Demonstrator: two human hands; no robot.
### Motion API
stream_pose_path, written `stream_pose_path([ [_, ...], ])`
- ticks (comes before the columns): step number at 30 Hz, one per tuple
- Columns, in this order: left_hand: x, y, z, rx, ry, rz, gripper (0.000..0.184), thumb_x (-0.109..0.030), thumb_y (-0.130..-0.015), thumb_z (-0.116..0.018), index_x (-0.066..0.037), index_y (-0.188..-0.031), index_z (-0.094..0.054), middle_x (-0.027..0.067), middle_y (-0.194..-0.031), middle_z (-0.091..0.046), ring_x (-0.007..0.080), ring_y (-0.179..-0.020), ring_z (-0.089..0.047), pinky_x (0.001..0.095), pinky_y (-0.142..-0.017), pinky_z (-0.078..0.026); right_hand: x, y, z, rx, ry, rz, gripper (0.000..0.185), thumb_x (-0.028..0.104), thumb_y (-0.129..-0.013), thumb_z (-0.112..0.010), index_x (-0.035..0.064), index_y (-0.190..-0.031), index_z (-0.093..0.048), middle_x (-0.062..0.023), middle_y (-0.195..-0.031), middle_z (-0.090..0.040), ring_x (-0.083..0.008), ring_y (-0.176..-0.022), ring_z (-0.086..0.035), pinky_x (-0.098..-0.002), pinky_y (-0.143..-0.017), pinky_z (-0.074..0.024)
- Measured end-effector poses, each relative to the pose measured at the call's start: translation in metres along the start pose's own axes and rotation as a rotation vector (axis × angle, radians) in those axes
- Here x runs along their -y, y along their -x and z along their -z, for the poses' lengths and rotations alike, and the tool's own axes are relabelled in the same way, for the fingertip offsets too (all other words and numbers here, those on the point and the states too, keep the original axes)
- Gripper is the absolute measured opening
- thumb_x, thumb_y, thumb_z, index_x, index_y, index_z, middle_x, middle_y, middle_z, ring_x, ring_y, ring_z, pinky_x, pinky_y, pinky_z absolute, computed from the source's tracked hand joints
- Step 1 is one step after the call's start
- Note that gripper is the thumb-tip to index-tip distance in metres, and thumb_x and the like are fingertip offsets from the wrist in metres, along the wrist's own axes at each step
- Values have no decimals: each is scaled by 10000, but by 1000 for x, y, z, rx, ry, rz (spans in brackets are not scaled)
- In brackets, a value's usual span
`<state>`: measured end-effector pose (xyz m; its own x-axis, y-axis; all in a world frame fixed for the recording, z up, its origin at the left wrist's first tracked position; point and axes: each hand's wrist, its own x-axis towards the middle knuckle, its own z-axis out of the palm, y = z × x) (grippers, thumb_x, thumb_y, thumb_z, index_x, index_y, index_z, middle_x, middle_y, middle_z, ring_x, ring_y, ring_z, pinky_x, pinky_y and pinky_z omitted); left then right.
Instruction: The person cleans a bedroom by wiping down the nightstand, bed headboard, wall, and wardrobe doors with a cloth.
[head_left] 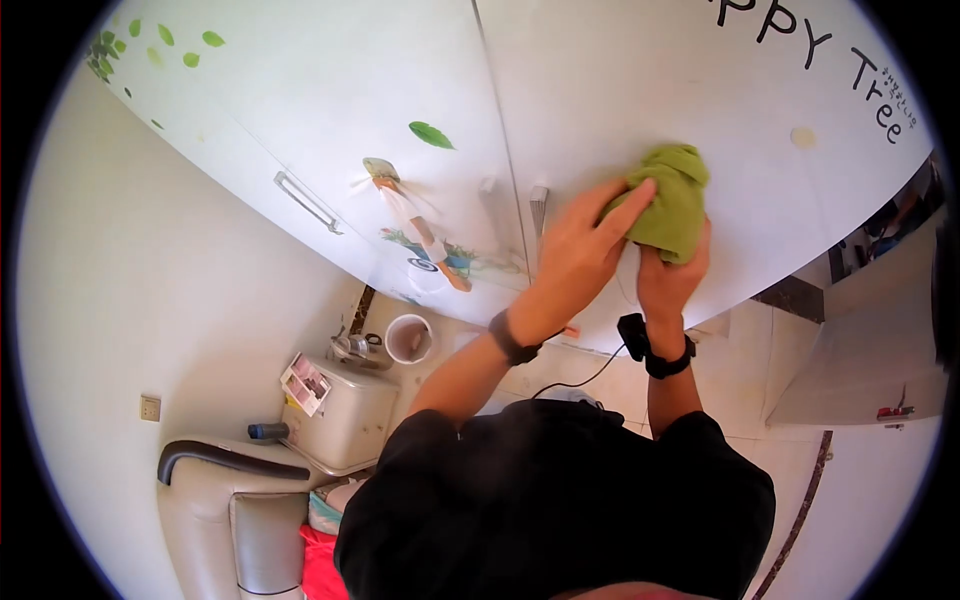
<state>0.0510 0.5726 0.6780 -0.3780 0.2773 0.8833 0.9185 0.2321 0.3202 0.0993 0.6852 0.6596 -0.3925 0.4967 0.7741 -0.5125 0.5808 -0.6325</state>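
Observation:
A green cloth (668,205), bunched into a wad, is held between my two hands in front of the white cabinet door (590,90). My left hand (590,235) grips its left side, with the thumb and fingers closed on the fabric. From below and to the right, my right hand (678,275) holds the cloth too; its fingers are partly hidden behind it. Left of my left wrist is a vertical door handle (538,215). I cannot tell whether the cloth touches the door.
Another handle (308,203) and a hanging ornament (425,235) are on the left door. Below stand a white bucket (409,340), a beige box (345,415) with a pink-and-white card (306,384), and a beige sofa (200,520). A black cable (575,384) runs to my right wrist.

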Motion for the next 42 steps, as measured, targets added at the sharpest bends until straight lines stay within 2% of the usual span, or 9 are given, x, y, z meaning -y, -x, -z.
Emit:
stream_pose_path([
  [3,-3,-1,-24,57,193,-38,652,100,-734,-670,-162,-1326,-591,137,-1182,-604,340,-1003,-613,378,-805,-529,-8,3,18,-96,20,-67,351,-2,-824,-674,-19,-1166,-594,-115,-1036,-603,-255,-943,-628,-330,-820,-498],
  [10,11,49,-52,173,257,14,662,137,-714,-655,-144,-1310,-600,131,-1169,-601,314,-986,-609,372,-806,-526,-48,53,38,15,162,-122,376,5,-831,-646,-7,-1203,-593,-149,-1093,-593,-288,-975,-623,-344,-840,-498],
  [18,14,37,-10,-22,91,152,621,129,-742,-610,-116,-1312,-611,151,-1135,-601,327,-959,-602,369,-820,-514,-23,34,-8,138,0,-139,403,-16,-814,-602,-1,-1216,-572,-169,-1115,-607,-329,-963,-645,-368,-839,-504],
  [22,4,9,-19,-93,115,58,631,94,-719,-640,-147,-1302,-626,128,-1122,-599,309,-947,-597,351,-776,-524,-18,13,0,63,77,-4,371,-8,-809,-594,-35,-1178,-586,-203,-1129,-620,-348,-1012,-634,-383,-842,-504],
  [26,-15,8,-57,-11,237,-32,641,35,-705,-675,-192,-1303,-628,86,-1108,-593,282,-933,-582,333,-726,-532,-35,18,34,-119,21,-120,306,27,-886,-580,-40,-1184,-603,-155,-1219,-621,-294,-1076,-618,-365,-923,-478],
  [35,1,122,-120,234,304,82,596,-21,-762,-677,-247,-1311,-622,55,-1076,-584,260,-935,-583,327,-703,-553,-122,122,92,97,228,-289,294,45,-892,-621,-8,-1180,-605,-148,-1215,-617,-294,-1145,-574,-386,-979,-434],
  [37,13,147,-122,275,286,98,576,-19,-785,-672,-248,-1311,-623,60,-1077,-586,261,-938,-592,328,-710,-556,-143,151,93,129,327,-230,308,55,-896,-620,-5,-1198,-595,-151,-1222,-613,-308,-1155,-562,-397,-987,-427],
  [40,14,151,-121,281,357,173,593,61,-714,-697,-198,-1246,-666,81,-1068,-601,287,-967,-600,346,-729,-550,-146,153,96,147,381,-213,338,56,-902,-615,4,-1234,-574,-166,-1233,-603,-332,-1178,-543,-411,-997,-419],
  [42,6,135,-122,217,384,140,570,-11,-760,-691,-231,-1284,-642,75,-1082,-592,278,-946,-598,348,-725,-556,-140,136,101,202,414,-136,363,57,-897,-625,10,-1251,-560,-163,-1235,-599,-330,-1176,-545,-409,-993,-422],
])
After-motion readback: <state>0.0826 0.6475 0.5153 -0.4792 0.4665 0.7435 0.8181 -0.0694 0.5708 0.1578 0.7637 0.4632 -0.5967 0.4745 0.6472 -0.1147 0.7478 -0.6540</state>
